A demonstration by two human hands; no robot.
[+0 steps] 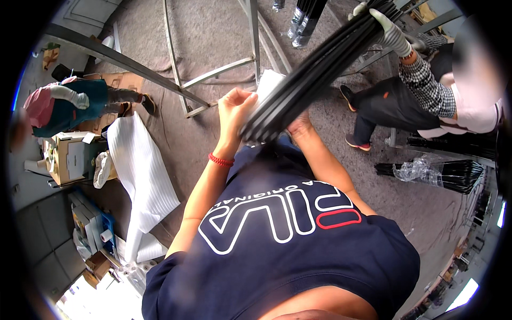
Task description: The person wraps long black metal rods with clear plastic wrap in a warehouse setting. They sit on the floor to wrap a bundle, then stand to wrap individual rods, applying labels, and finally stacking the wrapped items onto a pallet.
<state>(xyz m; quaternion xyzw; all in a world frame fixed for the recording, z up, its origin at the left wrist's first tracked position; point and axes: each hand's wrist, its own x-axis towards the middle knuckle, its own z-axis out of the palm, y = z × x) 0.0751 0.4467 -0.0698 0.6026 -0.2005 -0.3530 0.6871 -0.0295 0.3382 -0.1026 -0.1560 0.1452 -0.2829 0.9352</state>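
Note:
A bundle of long black rods point(314, 64) slants from in front of my body up to the far right. Its near end lies between my hands. My left hand point(237, 109), with a red beaded bracelet at the wrist, has its fingers closed at the edge of a white sheet point(270, 82) that shows beside and behind the rods. On the other side, my right hand point(301, 125) is partly behind the bundle, and its fingers are hidden. A co-worker's gloved hand point(392, 34) grips the bundle farther up; another gloved fingertip shows beside it.
A metal frame point(216, 72) stands ahead. The co-worker point(426, 101) stands at the right, near a plastic-wrapped black bundle point(434, 173). On the left are another person point(66, 104), a cardboard box point(72, 157) and a long white foam sheet point(140, 176). More wrapped black rods point(306, 24) stand farther ahead.

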